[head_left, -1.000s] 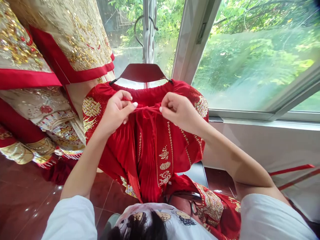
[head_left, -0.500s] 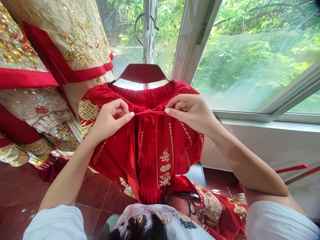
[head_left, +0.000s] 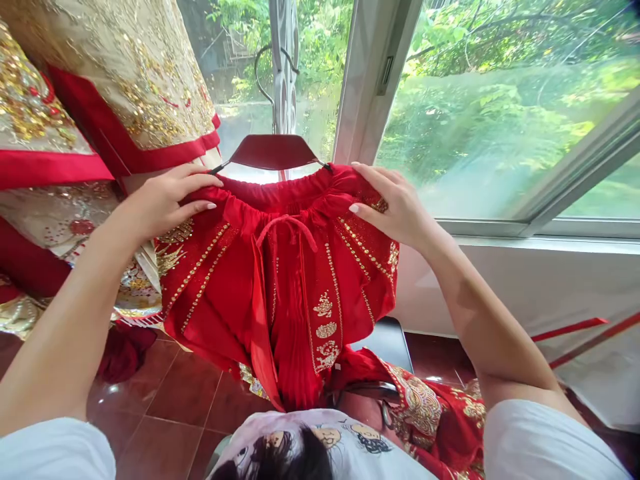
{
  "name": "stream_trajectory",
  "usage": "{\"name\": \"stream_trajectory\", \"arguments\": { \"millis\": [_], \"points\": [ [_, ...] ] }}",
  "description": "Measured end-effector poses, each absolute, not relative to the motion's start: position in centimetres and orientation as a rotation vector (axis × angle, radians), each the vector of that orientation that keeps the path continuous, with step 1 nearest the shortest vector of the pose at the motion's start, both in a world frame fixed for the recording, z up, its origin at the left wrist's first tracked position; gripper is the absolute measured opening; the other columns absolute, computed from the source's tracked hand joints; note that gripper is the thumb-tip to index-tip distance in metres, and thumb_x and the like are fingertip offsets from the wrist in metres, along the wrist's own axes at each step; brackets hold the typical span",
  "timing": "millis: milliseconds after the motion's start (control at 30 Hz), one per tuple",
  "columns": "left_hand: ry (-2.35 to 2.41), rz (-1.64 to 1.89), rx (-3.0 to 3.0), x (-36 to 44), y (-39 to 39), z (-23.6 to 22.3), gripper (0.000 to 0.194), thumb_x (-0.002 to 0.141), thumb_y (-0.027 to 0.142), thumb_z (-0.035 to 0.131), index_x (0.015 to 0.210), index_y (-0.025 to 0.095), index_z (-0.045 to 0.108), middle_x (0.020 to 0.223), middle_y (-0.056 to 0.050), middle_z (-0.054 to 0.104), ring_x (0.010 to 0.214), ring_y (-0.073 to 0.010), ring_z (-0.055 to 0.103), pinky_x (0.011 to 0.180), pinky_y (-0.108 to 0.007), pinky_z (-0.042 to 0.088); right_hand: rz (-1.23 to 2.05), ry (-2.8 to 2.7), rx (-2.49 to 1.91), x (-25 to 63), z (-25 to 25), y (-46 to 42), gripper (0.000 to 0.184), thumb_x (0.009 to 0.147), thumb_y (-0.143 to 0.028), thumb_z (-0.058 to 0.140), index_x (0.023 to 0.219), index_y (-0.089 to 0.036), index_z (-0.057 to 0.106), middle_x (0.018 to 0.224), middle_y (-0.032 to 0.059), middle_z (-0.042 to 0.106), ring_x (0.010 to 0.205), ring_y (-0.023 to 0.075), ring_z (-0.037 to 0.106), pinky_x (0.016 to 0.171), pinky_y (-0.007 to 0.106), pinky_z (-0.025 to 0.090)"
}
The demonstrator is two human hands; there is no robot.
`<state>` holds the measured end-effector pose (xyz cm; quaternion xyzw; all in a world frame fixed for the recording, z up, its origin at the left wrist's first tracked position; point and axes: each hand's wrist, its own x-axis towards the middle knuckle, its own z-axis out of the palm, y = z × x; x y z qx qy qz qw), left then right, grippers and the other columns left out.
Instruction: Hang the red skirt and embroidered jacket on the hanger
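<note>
A red skirt with gold beadwork hangs from a dark red hanger, its gathered waistband at the top. At the middle of the band, the red drawstring is tied, with a loop and end hanging over the pleats. My left hand grips the skirt's left upper edge, fingers behind the cloth and thumb in front. On the opposite side my right hand holds the right upper edge between thumb and fingers. Cloth partly hides the fingertips' grip.
Beige and gold embroidered garments with red borders hang at the left. Behind stand sliding windows and a metal post. Below right, another red embroidered cloth lies over a black chair. The floor is red tile.
Both hands have let go of the drawstring ends at the middle and moved outward to the skirt's upper sides. The drawstring now hangs loose-ended, and the waistband is spread wider.
</note>
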<state>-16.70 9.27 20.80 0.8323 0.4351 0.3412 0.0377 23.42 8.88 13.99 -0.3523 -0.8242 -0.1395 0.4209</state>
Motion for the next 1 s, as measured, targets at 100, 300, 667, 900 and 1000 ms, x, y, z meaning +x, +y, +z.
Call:
{"name": "stream_trajectory", "arguments": {
  "millis": [100, 300, 667, 900, 1000],
  "points": [
    [1.313, 1.155, 2.562, -16.4, 9.2, 20.4, 0.026, 0.069, 0.016, 0.078, 0.090, 0.031, 0.074, 0.102, 0.007, 0.069, 0.101, -0.0179, 0.054, 0.104, -0.035, 0.034, -0.267, -1.946, -0.872, 23.5, 13.0, 10.5, 0.045, 0.091, -0.038, 0.048, 0.133, -0.022, 0.054, 0.124, 0.0120, 0.062, 0.111, 0.0275, 0.057, 0.096, 0.047, 0.045],
    [1.201, 1.261, 2.604, -16.4, 8.9, 20.1, 0.016, 0.078, 0.021, 0.069, 0.090, 0.031, 0.073, 0.090, 0.009, 0.069, 0.083, -0.0141, 0.054, 0.084, -0.030, 0.041, 0.051, -1.758, -0.896, 23.5, 13.4, 11.8, 0.037, 0.086, -0.053, 0.053, 0.077, -0.019, 0.066, 0.064, 0.0012, 0.057, 0.059, 0.0135, 0.049, 0.058, 0.028, 0.041],
    [1.040, 1.226, 1.812, -16.5, 11.1, 20.5, 0.059, 0.048, 0.063, 0.084, 0.085, 0.020, 0.070, 0.065, 0.003, 0.065, 0.065, -0.0105, 0.051, 0.063, -0.025, 0.047, 0.774, -1.677, -0.955, 25.7, 15.5, 15.2, 0.056, 0.070, -0.070, 0.063, 0.052, -0.020, 0.048, 0.045, -0.0029, 0.043, 0.042, 0.0088, 0.040, 0.042, 0.025, 0.033],
    [1.175, 1.390, 2.259, -15.8, 8.3, 19.5, 0.071, 0.062, 0.067, 0.073, 0.101, 0.008, 0.069, 0.096, -0.005, 0.072, 0.083, -0.0083, 0.059, 0.080, -0.024, 0.047, 0.290, -1.881, -0.835, 25.0, 15.6, 10.8, 0.044, 0.080, -0.059, 0.062, 0.100, -0.020, 0.071, 0.088, 0.0038, 0.070, 0.090, 0.0199, 0.064, 0.077, 0.031, 0.052],
    [1.201, 1.415, 2.300, -16.2, 8.6, 19.1, 0.079, 0.065, 0.073, 0.065, 0.105, 0.004, 0.067, 0.094, -0.008, 0.072, 0.084, -0.0086, 0.060, 0.082, -0.027, 0.047, 0.292, -1.824, -0.782, 24.9, 14.6, 11.2, 0.051, 0.076, -0.059, 0.066, 0.108, -0.020, 0.070, 0.099, 0.0050, 0.071, 0.094, 0.0212, 0.065, 0.081, 0.033, 0.052]
  ]
}}
